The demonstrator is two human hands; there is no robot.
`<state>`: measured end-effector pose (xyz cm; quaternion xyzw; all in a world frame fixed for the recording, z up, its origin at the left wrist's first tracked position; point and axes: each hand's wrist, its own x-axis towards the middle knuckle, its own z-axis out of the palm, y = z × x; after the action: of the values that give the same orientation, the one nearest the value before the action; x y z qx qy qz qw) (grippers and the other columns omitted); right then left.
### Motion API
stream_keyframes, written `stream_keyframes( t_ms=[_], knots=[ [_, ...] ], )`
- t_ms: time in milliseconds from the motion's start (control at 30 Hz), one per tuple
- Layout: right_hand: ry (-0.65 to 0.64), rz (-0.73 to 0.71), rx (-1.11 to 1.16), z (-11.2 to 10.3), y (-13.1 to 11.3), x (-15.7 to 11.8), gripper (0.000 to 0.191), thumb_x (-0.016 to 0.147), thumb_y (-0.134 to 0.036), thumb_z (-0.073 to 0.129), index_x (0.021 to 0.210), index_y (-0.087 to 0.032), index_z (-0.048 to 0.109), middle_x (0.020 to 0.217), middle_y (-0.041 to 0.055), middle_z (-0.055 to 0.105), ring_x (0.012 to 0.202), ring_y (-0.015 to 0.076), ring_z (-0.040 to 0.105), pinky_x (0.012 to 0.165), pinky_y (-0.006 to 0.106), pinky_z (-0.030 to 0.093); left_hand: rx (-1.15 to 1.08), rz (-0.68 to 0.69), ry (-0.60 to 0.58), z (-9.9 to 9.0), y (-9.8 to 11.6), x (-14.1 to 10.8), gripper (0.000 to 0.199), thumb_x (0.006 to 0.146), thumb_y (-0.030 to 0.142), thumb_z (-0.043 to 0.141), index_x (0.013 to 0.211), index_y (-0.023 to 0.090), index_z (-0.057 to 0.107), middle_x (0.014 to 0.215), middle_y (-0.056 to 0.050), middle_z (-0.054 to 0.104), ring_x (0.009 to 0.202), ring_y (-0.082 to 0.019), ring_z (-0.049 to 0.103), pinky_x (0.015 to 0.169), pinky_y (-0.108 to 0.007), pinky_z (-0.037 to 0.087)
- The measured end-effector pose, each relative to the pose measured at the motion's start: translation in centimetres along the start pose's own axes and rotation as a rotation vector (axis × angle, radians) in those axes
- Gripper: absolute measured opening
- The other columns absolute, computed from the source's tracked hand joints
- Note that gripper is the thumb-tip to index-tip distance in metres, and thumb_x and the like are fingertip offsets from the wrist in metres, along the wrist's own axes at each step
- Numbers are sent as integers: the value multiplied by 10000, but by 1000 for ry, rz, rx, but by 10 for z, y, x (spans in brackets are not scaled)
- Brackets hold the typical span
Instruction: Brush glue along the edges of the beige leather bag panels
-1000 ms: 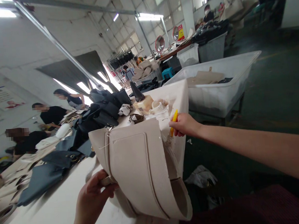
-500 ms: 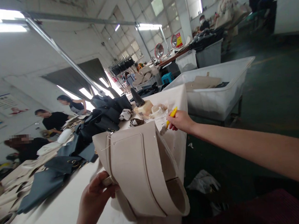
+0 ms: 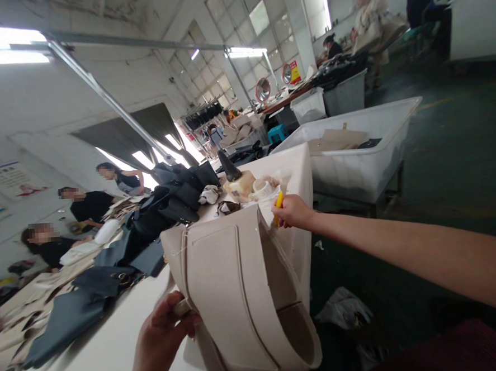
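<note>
The right hand point(image 3: 294, 212) hides most of the yellow tool point(image 3: 278, 209). The left hand point(image 3: 159, 342) hides part of the bag point(image 3: 233, 298).

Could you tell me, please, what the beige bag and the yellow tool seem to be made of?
The beige bag looks like matt leather, with a faint grain and cut edges, though synthetic leather is possible. The yellow tool, mostly hidden in the right hand, looks like smooth plastic from its bright, even colour; its small visible part leaves this open.

Dark green floor point(image 3: 421, 208), tall paned windows point(image 3: 219, 58), fluorescent ceiling lights point(image 3: 246, 52), white wall point(image 3: 18, 138)
</note>
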<state>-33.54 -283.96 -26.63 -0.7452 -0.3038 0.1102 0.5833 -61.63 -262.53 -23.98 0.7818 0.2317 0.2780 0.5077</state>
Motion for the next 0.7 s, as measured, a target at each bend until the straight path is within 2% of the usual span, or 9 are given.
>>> stream_keyframes(
  t_ms=[133,333,500,700],
  knots=[
    [-94,38,8,-7,-10,-15,193,737,-158,442,558,-127,506,452,10,546,363,107,501,332,167,381,-14,-36,8,1,2,-1,398,435,160,766,758,155,533,553,57,569,426,-116,509,383,-244,465],
    [-184,166,21,-19,-32,-54,208,769,-138,444,569,-118,497,455,4,535,357,81,478,335,142,373,-37,-16,0,-3,-4,0,445,440,159,777,797,162,512,585,61,588,422,-113,523,382,-242,478],
    [-223,196,35,-28,-34,-81,221,816,-150,455,610,-107,522,467,1,537,361,70,479,334,128,373,-44,41,12,-7,-18,4,487,452,158,787,853,165,511,602,55,608,423,-123,540,376,-244,483],
    [-208,302,85,-33,-38,-103,188,834,-164,437,689,-103,541,471,5,545,352,69,463,333,131,375,-50,46,-33,-3,-9,0,452,451,139,777,812,158,507,572,55,598,420,-116,534,389,-236,482]
  ],
)
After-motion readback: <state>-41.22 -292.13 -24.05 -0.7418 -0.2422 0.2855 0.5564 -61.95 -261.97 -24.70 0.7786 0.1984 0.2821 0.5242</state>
